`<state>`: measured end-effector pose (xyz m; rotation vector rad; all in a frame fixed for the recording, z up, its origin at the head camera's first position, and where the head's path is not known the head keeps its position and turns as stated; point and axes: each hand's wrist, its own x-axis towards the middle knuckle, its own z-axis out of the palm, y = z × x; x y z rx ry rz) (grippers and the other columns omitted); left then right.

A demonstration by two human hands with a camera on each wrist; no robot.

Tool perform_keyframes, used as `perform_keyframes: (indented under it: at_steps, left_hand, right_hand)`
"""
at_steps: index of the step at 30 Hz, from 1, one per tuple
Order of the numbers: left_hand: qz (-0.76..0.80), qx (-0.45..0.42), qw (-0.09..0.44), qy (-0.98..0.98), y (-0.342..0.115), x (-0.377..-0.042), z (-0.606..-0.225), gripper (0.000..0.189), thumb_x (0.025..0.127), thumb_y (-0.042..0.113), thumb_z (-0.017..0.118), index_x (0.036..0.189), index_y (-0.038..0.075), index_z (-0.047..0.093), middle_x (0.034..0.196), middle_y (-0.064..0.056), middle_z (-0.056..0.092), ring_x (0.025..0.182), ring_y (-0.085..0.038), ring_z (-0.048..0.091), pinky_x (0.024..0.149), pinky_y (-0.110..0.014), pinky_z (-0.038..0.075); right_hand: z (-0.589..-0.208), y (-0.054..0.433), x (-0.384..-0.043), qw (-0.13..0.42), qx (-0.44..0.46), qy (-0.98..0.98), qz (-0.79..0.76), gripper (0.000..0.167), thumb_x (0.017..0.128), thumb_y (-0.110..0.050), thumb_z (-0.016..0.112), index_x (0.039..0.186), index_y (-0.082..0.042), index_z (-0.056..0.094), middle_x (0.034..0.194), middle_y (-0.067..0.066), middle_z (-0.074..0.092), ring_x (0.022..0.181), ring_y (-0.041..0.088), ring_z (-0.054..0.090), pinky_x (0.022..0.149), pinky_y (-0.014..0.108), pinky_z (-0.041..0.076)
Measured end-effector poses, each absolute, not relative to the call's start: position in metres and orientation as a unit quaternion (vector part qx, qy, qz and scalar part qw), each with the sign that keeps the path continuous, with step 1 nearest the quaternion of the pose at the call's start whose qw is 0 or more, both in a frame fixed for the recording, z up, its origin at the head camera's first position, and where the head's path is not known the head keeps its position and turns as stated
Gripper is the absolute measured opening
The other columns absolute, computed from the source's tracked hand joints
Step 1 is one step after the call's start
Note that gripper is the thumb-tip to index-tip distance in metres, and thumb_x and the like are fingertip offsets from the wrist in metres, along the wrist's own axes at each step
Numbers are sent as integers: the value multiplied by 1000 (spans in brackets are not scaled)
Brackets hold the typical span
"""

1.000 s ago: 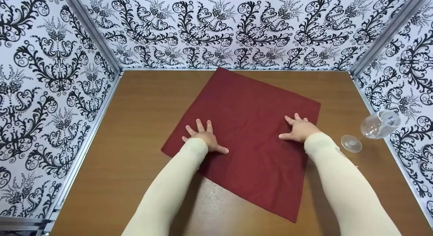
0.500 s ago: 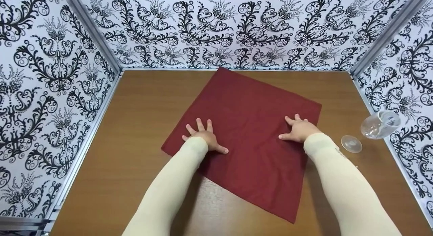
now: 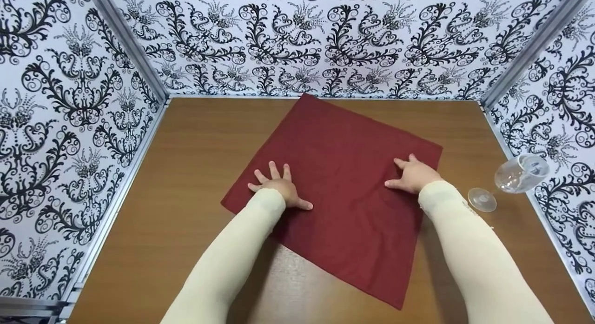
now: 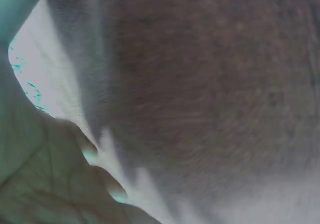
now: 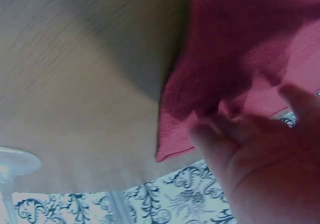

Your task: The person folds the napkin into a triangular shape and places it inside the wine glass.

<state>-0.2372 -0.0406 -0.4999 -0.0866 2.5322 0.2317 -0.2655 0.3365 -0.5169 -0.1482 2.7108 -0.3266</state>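
Observation:
A dark red cloth napkin (image 3: 344, 152) lies spread on the wooden table, turned so its corners point away, right, front and left. On its left part rests my left hand (image 3: 281, 191), palm down with fingers spread and thumb out to the right. Near the right edge, my right hand (image 3: 416, 175) touches the fabric with its fingertips, the thumb apart from the fingers. Soft creases run through the cloth between that hand and the front corner. In the right wrist view, the fingers (image 5: 217, 144) meet the napkin (image 5: 220, 79) close to a corner. The left wrist view is blurred, with the palm (image 4: 45, 184) at its side.
Right of the right forearm, a clear stemmed glass (image 3: 520, 174) stands on the table (image 3: 186, 175), its round foot (image 3: 482, 200) close to the sleeve. Patterned black-and-white walls (image 3: 297, 45) with metal rails (image 3: 130, 45) enclose the table at the back and sides.
The napkin's front corner has slid slightly left and toward me, and its right corner has dropped a little nearer. The right fingers have shifted slightly; the left hand stays almost in place.

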Motion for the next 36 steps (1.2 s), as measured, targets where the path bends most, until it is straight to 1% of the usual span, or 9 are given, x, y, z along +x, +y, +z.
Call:
perform_keyframes:
  at_steps: [3,6,12,15,19,23,31,36]
  left_hand:
    - [94,-43,293,950,-41,-233,-498,141,72,81,79,170,28,-7,177,-14,-19,159,-57,-10,122,-77,18]
    - [97,-49,300,948,-41,-232,-498,141,72,80,80,170,28,-7,176,-14,-20,159,-57,-11,123,-76,18]
    - [93,-54,302,947,-38,-235,-499,141,72,75,83,171,27,-7,176,-15,-20,159,-56,-11,124,-75,17]
    - [95,-54,305,946,-39,-240,-502,143,71,75,84,170,29,-7,176,-14,-22,159,-56,-13,124,-75,15]
    - [96,-52,314,943,-40,-243,-505,145,69,76,84,170,31,-11,175,-13,-26,158,-56,-16,124,-75,13]
    - [98,-49,319,941,-40,-244,-506,146,69,75,85,169,31,-12,174,-13,-28,158,-56,-18,125,-75,11]
    - [97,-41,314,944,-41,-245,-505,146,70,76,84,169,30,-13,174,-14,-28,158,-56,-18,125,-74,12]
    - [96,-38,306,946,-41,-243,-503,145,70,76,84,170,29,-10,175,-14,-26,158,-56,-16,125,-75,13]
  right_hand:
    - [-521,341,-265,199,-50,970,-130,103,94,-58,71,167,-4,23,168,42,2,151,70,7,120,76,23]
    - [-525,342,-264,213,-51,966,-139,105,94,-60,69,168,-4,20,168,42,1,149,73,3,119,77,22]
    - [-525,342,-263,224,-54,964,-131,106,94,-63,67,167,-3,20,167,44,4,145,77,9,119,77,24]
    - [-524,342,-265,225,-57,965,-120,106,95,-63,67,167,-2,20,166,45,6,143,78,13,118,78,25]
    - [-523,341,-266,231,-53,965,-110,106,95,-62,67,167,-2,19,166,45,6,143,77,16,118,77,27]
    - [-523,340,-266,234,-48,966,-104,106,94,-63,67,167,-3,19,165,45,7,143,76,19,118,76,28]
    - [-522,338,-264,226,-43,968,-101,109,92,-66,67,166,0,21,163,48,10,143,74,25,117,73,32]
    - [-519,335,-264,235,-45,966,-98,110,93,-65,67,165,2,20,162,49,10,146,68,27,118,70,34]
